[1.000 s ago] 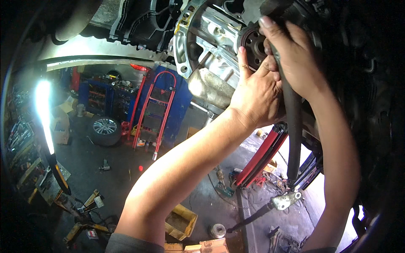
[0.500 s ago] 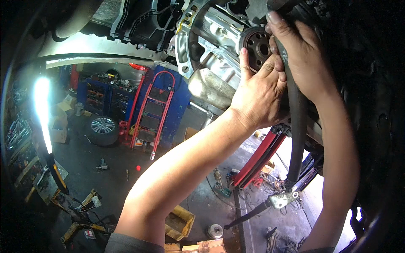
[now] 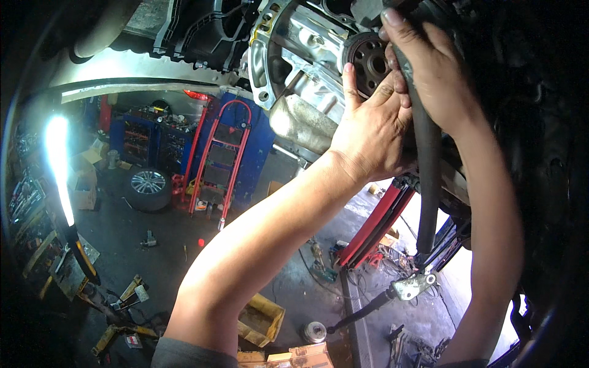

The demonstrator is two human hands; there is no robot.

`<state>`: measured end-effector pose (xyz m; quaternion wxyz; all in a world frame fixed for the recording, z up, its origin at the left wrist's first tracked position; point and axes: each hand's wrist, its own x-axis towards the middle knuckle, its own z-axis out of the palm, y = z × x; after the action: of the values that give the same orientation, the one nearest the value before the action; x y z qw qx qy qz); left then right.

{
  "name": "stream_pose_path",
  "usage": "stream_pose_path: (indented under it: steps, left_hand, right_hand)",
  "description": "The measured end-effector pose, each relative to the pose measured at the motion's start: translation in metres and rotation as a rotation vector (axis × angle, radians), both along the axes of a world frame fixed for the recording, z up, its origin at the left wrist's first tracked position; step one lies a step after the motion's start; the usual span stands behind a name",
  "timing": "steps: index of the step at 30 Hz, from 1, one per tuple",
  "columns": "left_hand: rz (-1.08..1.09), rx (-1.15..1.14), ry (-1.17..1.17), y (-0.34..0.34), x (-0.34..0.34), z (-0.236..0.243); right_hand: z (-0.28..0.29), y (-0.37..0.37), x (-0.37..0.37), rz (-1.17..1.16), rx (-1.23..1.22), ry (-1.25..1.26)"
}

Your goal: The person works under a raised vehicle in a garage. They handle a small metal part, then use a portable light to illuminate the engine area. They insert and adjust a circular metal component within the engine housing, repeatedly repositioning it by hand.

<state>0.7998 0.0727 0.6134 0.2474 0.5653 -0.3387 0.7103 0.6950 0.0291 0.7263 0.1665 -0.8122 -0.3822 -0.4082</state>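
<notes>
Overhead, a dark brown round metal disc with holes [image 3: 370,56] sits against the underside of a silver engine casing [image 3: 313,67]. My left hand [image 3: 371,132] reaches up to it from below, one finger along its left rim and the others bent over its lower right. My right hand [image 3: 445,76] is at the disc's right edge, with its thumb up and its fingers curled in close to my left fingertips. A dark hose-like bar [image 3: 428,184] hangs down in front of my right palm and hides part of that grip.
A bright work light [image 3: 59,165] stands at the left. Below on the floor are a wheel [image 3: 147,189], a red step ladder [image 3: 222,161], a yellow bin [image 3: 262,320] and a power tool [image 3: 149,239]. A red jack-like post [image 3: 377,221] rises at the right, near a metal arm [image 3: 412,287].
Both hands stay at the disc with nearly the same grip. The whole view has shifted slightly, so the engine and disc appear a little further left and up.
</notes>
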Motion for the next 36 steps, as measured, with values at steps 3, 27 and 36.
stream_pose_path:
  steps: [3, 27, 36]
  left_hand:
    - [-0.043, -0.041, -0.034, -0.002, 0.003, 0.0]
    - [0.044, 0.08, 0.032, 0.007, -0.004, 0.0]
    - [0.0, 0.15, 0.065, 0.019, -0.006, -0.002]
  right_hand:
    - [-0.006, 0.009, -0.006, 0.001, 0.038, -0.036]
    - [0.001, -0.012, 0.032, 0.017, -0.03, 0.043]
    - [-0.004, -0.023, 0.028, 0.192, 0.151, 0.095]
